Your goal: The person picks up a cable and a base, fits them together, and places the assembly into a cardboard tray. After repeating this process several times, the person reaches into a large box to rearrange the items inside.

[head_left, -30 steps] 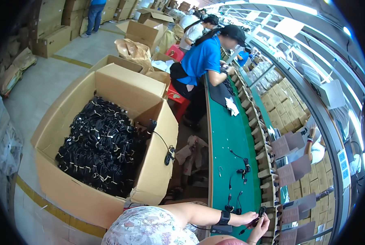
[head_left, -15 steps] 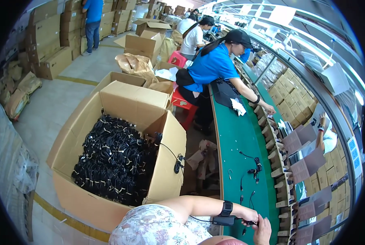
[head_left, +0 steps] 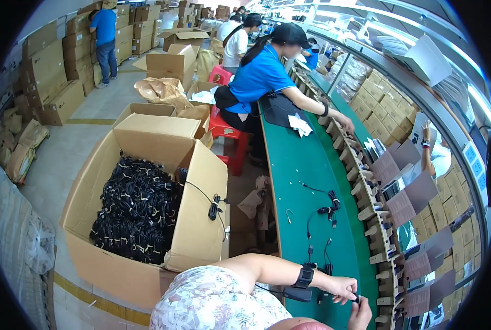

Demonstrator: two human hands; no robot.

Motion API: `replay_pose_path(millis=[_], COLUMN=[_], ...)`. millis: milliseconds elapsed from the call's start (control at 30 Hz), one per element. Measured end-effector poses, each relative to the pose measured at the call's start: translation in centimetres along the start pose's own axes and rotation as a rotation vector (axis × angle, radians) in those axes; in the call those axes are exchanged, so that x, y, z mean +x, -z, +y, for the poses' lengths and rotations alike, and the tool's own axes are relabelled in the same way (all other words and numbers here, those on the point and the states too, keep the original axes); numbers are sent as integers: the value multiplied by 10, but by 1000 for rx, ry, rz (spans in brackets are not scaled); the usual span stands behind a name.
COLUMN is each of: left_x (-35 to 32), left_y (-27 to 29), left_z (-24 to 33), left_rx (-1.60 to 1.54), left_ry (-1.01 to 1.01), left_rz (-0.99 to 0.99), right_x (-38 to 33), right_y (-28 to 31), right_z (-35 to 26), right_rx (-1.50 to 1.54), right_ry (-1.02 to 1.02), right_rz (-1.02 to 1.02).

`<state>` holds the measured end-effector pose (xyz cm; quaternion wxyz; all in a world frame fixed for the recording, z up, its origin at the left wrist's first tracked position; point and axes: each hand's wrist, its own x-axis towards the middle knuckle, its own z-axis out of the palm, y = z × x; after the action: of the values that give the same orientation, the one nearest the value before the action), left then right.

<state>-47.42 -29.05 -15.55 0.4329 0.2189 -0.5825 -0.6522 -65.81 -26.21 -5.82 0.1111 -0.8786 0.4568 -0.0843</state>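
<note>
Beside the left edge of the bench (head_left: 306,170), we see a big open cardboard box (head_left: 193,236) heaped with bundled black cables (head_left: 138,212). Over the bench's near end, our left hand (head_left: 340,287) and right hand (head_left: 360,316) pinch what seems a small black connector (head_left: 357,299); a second ago they held a looped cable. A co-worker's arm (head_left: 310,103) now reaches past the right edge.

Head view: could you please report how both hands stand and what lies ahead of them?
Left hand and right hand meeting at small dark piece, kind unclear. Loose black cables ahead on green bench.
</note>
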Motion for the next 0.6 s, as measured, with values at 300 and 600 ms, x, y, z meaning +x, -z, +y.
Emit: replay_pose_path(millis=[300,600], left_x=[23,39], left_y=[-36,-17], left_z=[-29,-56], left_rx=[456,734], left_ry=[-79,-132], left_rz=[169,337], right_x=[-26,3], right_y=[35,103], right_z=[102,191], right_rx=[-140,-189], right_ry=[-39,-516], right_rz=[493,824])
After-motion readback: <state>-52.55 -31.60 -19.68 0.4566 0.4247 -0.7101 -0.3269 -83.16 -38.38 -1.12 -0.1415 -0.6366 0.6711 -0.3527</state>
